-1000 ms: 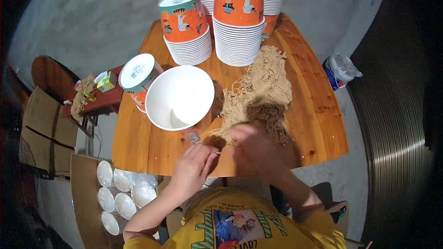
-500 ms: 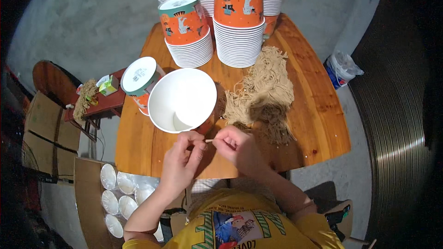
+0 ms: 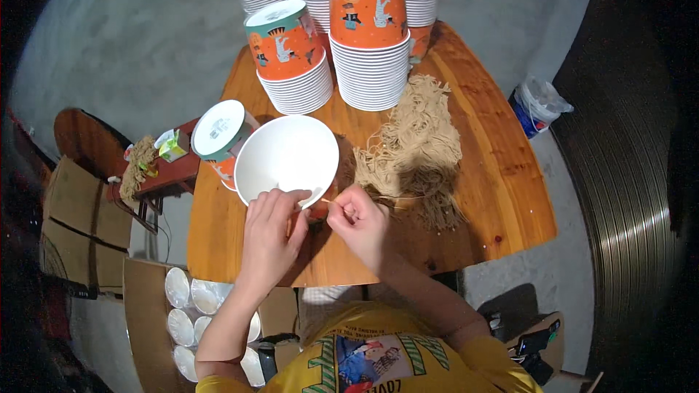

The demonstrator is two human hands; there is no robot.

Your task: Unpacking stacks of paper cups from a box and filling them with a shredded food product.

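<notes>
A large white-lined paper bucket (image 3: pixel 291 149) lies tipped on the table with its mouth toward me. The fingers of my left hand (image 3: pixel 269 229) reach over its near rim, with the thumb outside, so they are closed about the rim; the fingertips are partly hidden. Close beside, my right hand (image 3: pixel 360 224) pinches a thin tan cord (image 3: pixel 327 201) right at the rim. The cord's other end is too small to follow. To the right lies a loose heap of tan cords (image 3: pixel 419 127), the near part in shadow.
An orange and green bucket (image 3: pixel 220 131) stands upside down on the left. Behind rise two stacks of nested buckets (image 3: pixel 368 36) (image 3: pixel 287 51), with more stacks at the wall. The wooden table (image 3: pixel 502 204) has a curved edge. A carton of wrapped white buckets (image 3: pixel 178 287) stands lower left.
Both hands have moved up to the bucket's near rim. My left hand has gone from pinching the cord in front of the bucket to reaching over the rim; my right still pinches the cord.
</notes>
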